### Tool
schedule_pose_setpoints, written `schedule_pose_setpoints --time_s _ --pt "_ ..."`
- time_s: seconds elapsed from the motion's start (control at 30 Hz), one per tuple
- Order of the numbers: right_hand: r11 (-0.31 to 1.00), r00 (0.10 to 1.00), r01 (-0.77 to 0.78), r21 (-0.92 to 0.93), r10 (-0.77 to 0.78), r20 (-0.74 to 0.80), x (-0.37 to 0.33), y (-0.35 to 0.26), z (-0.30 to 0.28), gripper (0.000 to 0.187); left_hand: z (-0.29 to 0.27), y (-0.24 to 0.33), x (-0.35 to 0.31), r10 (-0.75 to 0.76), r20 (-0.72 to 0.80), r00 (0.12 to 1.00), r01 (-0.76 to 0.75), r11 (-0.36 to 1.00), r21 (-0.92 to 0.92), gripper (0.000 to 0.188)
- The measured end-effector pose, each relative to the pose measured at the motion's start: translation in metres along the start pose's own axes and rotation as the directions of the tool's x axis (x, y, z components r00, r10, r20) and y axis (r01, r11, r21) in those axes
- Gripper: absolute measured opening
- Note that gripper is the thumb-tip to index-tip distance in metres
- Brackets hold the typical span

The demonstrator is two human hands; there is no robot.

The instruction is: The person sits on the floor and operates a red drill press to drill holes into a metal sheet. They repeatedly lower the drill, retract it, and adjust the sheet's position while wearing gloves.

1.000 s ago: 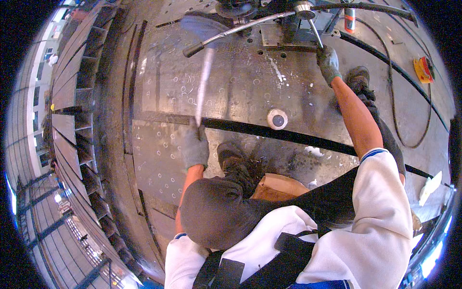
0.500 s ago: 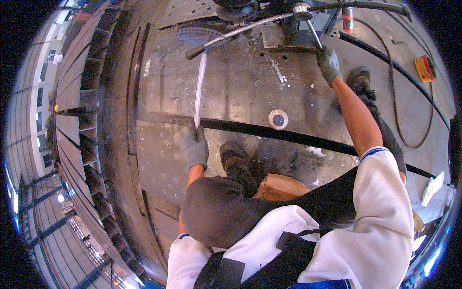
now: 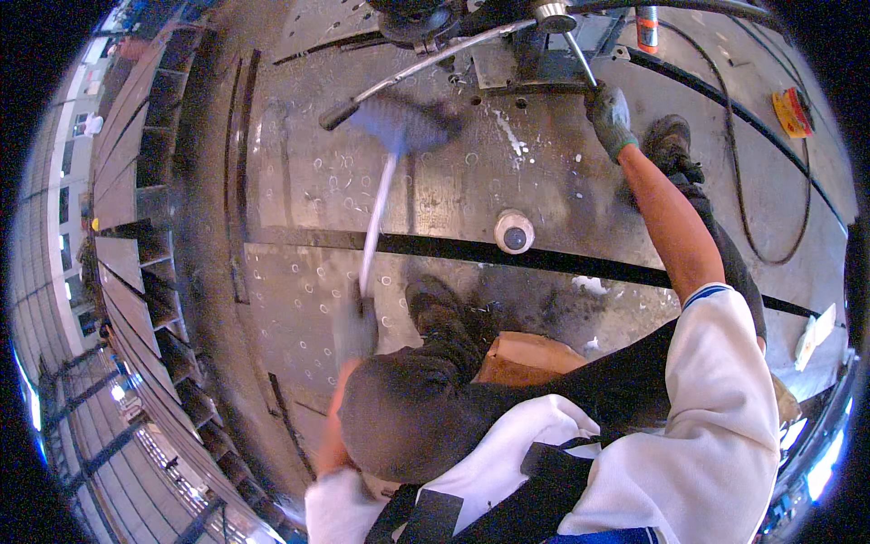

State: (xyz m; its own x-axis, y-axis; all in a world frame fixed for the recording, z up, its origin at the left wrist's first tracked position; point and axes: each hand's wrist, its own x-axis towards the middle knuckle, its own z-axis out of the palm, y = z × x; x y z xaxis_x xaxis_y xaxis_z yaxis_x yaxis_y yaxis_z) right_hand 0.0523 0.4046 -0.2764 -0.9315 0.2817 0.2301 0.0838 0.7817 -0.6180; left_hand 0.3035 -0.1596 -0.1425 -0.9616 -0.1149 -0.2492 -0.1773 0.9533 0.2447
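Note:
My left hand (image 3: pixel 355 328), in a grey work glove and smeared by motion, is closed round the lower end of a long-handled brush. The brush's silver handle (image 3: pixel 378 213) runs up to a blue head (image 3: pixel 399 131), blurred, over the metal plate (image 3: pixel 308 204). At the upper right my gloved right hand (image 3: pixel 609 118) is closed on the end of a metal lever (image 3: pixel 580 59). That lever comes out of a round hub (image 3: pixel 554 16) on a machine. A second lever with a dark grip (image 3: pixel 340 115) reaches left from the hub, above the brush head.
A white roll-like object (image 3: pixel 514 232) stands by a dark slot (image 3: pixel 544 258) across the plates. A red-and-yellow container (image 3: pixel 791 113), an orange-labelled can (image 3: pixel 646 32) and a dark hose (image 3: pixel 739 181) lie on the right. Stacked steel sections (image 3: pixel 159 245) line the left.
The brush head has swung right beneath the second lever, and my left hand has drawn back toward me. My right hand stays on its lever. The whole view has shifted slightly.

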Motion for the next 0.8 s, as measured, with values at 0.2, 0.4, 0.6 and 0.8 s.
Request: schedule_pose_setpoints --time_s 0.2,0.4,0.6,0.8 --pt "0.95 0.996 -0.087 0.3 0.071 0.063 0.003 -0.002 0.002 0.03 -0.022 0.109 0.23 0.023 -0.072 0.997 -0.028 0.997 -0.07 0.05" --pt "0.973 0.998 -0.015 0.231 0.001 0.063 0.025 0.056 0.0 0.026 -0.011 0.029 0.177 -0.069 -0.27 0.96 -0.028 0.939 -0.342 0.053" --pt "0.636 0.927 -0.373 0.676 0.284 0.244 0.009 0.013 0.005 0.021 -0.037 -0.041 -0.039 -0.315 0.054 0.948 0.319 0.929 -0.186 0.049" --pt "0.709 0.93 -0.367 0.603 0.295 0.219 0.009 0.002 -0.011 0.024 0.014 -0.062 0.004 -0.11 -0.065 0.992 0.093 0.971 -0.219 0.051"
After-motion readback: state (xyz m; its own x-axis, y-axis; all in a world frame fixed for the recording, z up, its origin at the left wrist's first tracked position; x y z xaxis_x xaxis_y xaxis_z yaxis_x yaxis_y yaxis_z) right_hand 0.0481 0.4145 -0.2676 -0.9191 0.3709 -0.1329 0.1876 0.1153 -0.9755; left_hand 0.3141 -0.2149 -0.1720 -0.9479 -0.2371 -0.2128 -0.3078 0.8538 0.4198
